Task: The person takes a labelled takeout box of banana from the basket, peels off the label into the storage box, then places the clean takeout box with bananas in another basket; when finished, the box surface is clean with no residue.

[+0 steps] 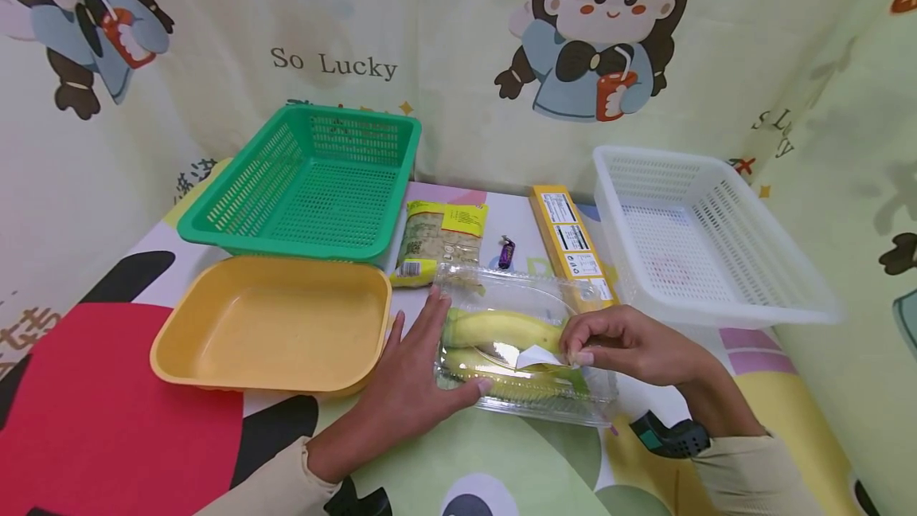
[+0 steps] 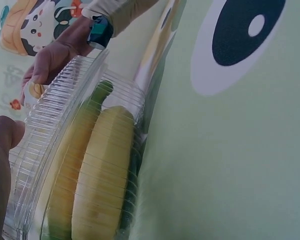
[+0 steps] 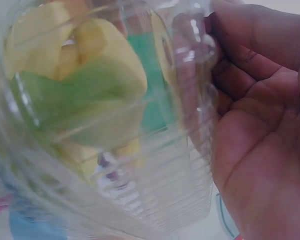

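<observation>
Left hand (image 1: 411, 388) flat, steadying clear clamshell box (image 1: 523, 341) of corn cobs (image 1: 501, 329) | right hand (image 1: 623, 341) pinching its label (image 1: 537, 357).

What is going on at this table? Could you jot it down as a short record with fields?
Left hand: left hand lies flat with straight fingers against the end of the clear box
Right hand: right hand pinches the white label on the lid
Inside the box: corn cobs, yellow with green husk
Nearby: yellow tray, green basket, white basket, snack packet, yellow carton, purple candy
</observation>
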{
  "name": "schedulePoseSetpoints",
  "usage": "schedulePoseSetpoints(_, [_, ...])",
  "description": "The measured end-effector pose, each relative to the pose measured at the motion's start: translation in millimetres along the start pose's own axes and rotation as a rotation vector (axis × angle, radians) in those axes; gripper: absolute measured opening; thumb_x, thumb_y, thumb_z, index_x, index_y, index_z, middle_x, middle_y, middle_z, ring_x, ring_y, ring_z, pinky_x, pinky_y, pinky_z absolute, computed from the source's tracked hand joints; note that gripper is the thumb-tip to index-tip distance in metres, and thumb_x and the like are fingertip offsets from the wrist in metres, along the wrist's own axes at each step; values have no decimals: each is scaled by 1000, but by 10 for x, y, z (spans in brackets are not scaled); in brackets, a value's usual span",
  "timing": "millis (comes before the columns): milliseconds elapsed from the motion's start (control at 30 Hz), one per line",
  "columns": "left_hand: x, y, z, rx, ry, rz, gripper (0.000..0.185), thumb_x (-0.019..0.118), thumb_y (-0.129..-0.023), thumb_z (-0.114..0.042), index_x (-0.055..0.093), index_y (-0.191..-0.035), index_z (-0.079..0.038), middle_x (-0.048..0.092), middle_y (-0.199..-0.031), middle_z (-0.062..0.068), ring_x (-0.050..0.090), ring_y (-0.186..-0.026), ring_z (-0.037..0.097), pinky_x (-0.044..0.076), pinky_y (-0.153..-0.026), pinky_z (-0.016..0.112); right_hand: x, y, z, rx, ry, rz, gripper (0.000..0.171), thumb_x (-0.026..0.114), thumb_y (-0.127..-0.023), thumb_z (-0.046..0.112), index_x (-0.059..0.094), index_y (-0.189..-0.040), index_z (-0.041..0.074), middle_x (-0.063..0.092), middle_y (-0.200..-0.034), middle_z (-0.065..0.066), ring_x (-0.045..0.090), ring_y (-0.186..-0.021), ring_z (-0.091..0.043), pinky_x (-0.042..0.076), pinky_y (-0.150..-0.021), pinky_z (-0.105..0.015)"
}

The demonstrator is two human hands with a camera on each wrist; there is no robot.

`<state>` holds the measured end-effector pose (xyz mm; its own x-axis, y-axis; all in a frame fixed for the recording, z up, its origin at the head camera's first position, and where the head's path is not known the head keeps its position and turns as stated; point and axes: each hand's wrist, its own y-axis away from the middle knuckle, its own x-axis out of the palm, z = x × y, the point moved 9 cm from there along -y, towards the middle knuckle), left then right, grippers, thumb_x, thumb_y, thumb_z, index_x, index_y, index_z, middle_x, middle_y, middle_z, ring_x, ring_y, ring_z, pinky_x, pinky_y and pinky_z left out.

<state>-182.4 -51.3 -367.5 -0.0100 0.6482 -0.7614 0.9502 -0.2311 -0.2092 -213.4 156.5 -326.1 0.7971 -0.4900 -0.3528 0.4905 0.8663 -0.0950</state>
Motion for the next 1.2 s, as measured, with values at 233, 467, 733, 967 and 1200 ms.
schedulePoseSetpoints(233, [4, 1, 4, -1, 3, 1, 107, 67, -78, -66, 23, -154, -5, 13, -161, 7, 14, -145, 17, 5, -117, 47, -1, -2, 22, -49, 5, 1, 22, 51, -91, -18, 63, -93, 1, 61, -93, -11, 57, -89, -20, 50, -77, -29])
schedulePoseSetpoints(467, [15, -8, -6, 1, 2, 20, 107, 65, -78, -68, 23, -154, -5, 11, -161, 7, 13, -145, 16, 6, -117, 47, -36, 18, -18, -31, -18, -20, 27, 50, -90, -19, 64, -93, 4, 61, -93, -12, 57, -90, -21, 49, -78, -30])
schedulePoseSetpoints(733, [-2, -13, -6, 12, -14, 12, 106, 66, -79, -66, 24, -154, -3, 13, -161, 8, 14, -145, 17, 6, -116, 49, -63, 3, -27, -23, -31, -19, 29, 49, -90, -19, 64, -94, 6, 60, -94, -11, 56, -92, -21, 48, -80, -29])
schedulePoseSetpoints(967, [7, -9, -7, 11, -12, 17, 106, 65, -79, -66, 23, -154, -5, 11, -161, 8, 13, -145, 17, 5, -116, 49, -76, 15, -20, -44, -37, -21, 29, 48, -90, -20, 63, -93, 5, 60, -93, -11, 56, -93, -21, 48, -81, -30])
schedulePoseSetpoints(1200, [11, -11, 4, 4, -6, 20, 106, 65, -79, -67, 22, -155, -6, 11, -161, 7, 15, -145, 17, 6, -116, 49, -89, 21, -5, -75, -42, -16, 30, 48, -89, -21, 64, -93, 5, 61, -94, -11, 56, -94, -21, 48, -83, -29])
